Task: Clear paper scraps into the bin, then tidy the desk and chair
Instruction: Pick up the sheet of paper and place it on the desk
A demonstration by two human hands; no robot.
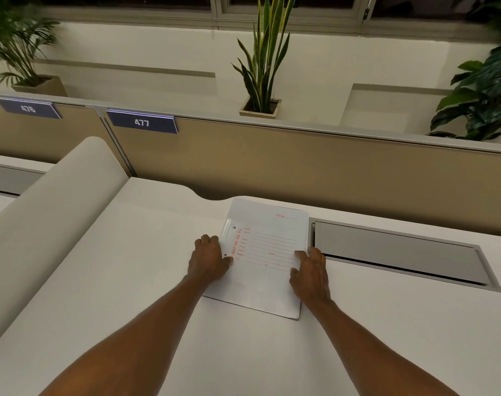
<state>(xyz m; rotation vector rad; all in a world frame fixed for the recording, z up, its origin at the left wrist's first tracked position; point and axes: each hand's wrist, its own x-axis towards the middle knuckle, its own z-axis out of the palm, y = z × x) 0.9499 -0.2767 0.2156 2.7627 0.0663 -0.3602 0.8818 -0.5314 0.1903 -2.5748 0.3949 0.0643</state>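
A white file folder [265, 270] with red printed lines lies flat on the white desk [123, 281], near its far edge. My left hand [207, 260] grips the folder's left edge, thumb on top near the punched holes. My right hand [310, 274] holds the right edge, fingers curled over it. Both forearms reach in from the bottom of the view. No paper scraps, bin or chair show in this view.
A grey cable-tray lid [397, 255] is sunk into the desk just right of the folder. A tan partition [272, 167] with a label "477" [142, 122] backs the desk. A curved white divider [58, 212] rises on the left. Potted plants [265, 67] stand on the ledge behind.
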